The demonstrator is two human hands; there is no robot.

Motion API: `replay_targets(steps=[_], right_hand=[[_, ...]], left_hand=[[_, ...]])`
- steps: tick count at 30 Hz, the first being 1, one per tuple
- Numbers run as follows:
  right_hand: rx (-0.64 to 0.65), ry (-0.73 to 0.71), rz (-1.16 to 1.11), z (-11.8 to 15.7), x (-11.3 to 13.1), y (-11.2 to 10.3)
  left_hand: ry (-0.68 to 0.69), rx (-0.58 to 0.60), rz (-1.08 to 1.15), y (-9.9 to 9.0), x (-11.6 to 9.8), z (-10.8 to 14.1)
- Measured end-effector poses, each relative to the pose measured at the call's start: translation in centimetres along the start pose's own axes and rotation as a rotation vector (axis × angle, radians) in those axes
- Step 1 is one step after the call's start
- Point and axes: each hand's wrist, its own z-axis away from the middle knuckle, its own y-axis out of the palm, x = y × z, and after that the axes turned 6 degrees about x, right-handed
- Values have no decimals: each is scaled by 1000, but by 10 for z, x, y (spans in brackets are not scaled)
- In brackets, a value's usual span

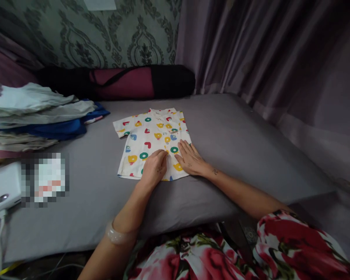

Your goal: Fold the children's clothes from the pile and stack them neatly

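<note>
Shirt (153, 140) near sheet's front edge (189, 194), curtain (268, 58) well apart

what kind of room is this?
Looks like a room in a home, maybe a bedroom: patterned wallpaper, a long purplish curtain, and a pile of clothes on a grey cloth-covered surface. Can't tell if that's a bed or a table.

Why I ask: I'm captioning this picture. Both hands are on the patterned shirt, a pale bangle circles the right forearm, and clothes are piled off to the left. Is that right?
Not quite: the head view shows the pale bangle on the left forearm, not the right. The left hand and right hand are both on the patterned shirt, and the clothes pile is off to the left.
</note>
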Motion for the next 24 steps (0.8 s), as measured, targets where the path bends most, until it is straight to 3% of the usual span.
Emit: replay_targets(steps=[6,14,19,24], right_hand=[[35,15,-31,-5,-2,-9],[-78,35,75,-28,-20,-4],[-102,30,101,-33,-15,-16],[-223,36,89,-63,-5,-29]], left_hand=[[-6,-18,-4,-1,0,0],[-98,-10,-27,-2,3,0],[-125,-39,-50,-7,6,0],[-254,-108,-63,-16,13,0]])
